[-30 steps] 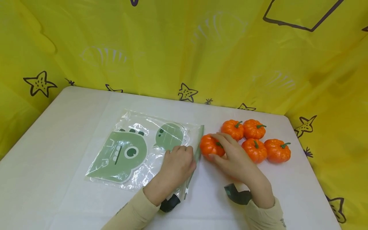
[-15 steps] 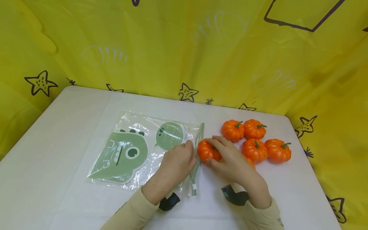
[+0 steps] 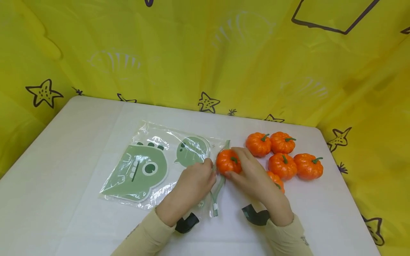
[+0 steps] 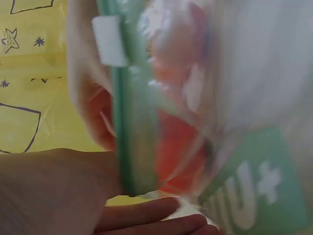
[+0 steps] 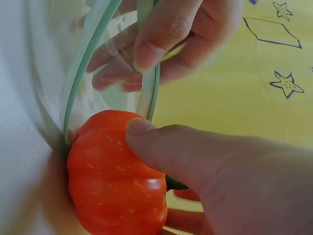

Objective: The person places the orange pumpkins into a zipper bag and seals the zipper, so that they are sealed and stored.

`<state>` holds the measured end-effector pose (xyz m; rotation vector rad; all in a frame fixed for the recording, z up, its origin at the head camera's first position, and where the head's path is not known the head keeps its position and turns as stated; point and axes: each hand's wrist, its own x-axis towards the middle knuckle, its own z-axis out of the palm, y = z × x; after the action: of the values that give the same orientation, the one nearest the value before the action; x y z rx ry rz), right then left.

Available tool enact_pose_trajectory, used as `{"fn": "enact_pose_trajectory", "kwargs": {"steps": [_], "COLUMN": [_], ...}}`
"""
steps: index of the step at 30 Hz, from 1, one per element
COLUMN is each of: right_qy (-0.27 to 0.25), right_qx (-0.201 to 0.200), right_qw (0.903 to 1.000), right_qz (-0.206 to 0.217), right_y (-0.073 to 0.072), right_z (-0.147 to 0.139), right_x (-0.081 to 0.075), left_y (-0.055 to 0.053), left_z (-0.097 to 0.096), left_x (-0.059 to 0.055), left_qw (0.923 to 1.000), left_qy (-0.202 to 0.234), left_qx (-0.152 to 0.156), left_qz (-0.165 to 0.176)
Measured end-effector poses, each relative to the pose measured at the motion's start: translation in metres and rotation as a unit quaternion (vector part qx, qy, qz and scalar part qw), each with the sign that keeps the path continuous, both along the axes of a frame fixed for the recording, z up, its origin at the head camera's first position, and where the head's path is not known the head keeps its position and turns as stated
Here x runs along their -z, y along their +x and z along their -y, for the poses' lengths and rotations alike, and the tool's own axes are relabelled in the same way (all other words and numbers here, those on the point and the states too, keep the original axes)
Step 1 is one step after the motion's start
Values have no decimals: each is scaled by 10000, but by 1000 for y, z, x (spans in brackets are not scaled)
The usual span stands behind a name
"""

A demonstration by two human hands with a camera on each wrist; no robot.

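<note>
A clear zip bag [image 3: 169, 179] with a green cartoon print lies flat, its green-edged mouth [image 5: 80, 81] spread apart toward the right. My left hand [image 3: 192, 183] pinches one lip of that mouth; the right wrist view shows its thumb [image 5: 151, 54] outside and other fingers behind the plastic. My right hand [image 3: 254, 177] grips an orange toy pumpkin [image 3: 226, 162] with a green stem, thumb on its side. The pumpkin [image 5: 117, 171] is at the mouth, between the two green edges. Through the plastic, blurred orange-red [image 4: 178, 152] shows in the left wrist view.
Several more orange pumpkins [image 3: 283, 166] sit in a group right of my right hand, one [image 3: 276, 182] partly behind the forearm. A white slider [image 4: 110, 40] sits on the bag's zip strip. A yellow patterned curtain [image 3: 179, 64] hangs behind the white table [image 3: 80, 142].
My right hand has carried the pumpkin left to the bag's mouth. My left hand keeps hold of the lip, and the green edges have parted. Another pumpkin has come into view beside the right forearm.
</note>
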<state>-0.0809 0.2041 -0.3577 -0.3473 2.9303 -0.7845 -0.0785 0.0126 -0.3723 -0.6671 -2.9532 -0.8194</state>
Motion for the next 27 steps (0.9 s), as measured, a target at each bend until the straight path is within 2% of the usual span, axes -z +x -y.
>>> {"fn": "enact_pose_trajectory", "kwargs": {"steps": [4, 7, 13, 18, 23, 27], "right_qy": [72, 125, 257, 103, -66, -208], "right_qx": [239, 272, 132, 96, 154, 249], "right_qw": [9996, 9995, 9996, 9999, 9998, 9995], "right_qz": [112, 58, 41, 66, 44, -14], "right_y": [-1, -1, -1, -2, -3, -5], "right_z": [-1, -2, -2, 0, 2, 5], "right_x": [2, 4, 3, 4, 5, 8], "left_y": [-2, -3, -5, -4, -1, 2], "left_z": [2, 3, 4, 3, 1, 0], "left_x": [0, -1, -6, -10, -13, -16], "left_qw": [9997, 9996, 9984, 9980, 9983, 9982], "left_qy": [-137, -13, 497, 566, 578, 416], "left_qx": [171, 256, 86, 57, 35, 155], "left_qz": [65, 112, 264, 265, -88, -395]}}
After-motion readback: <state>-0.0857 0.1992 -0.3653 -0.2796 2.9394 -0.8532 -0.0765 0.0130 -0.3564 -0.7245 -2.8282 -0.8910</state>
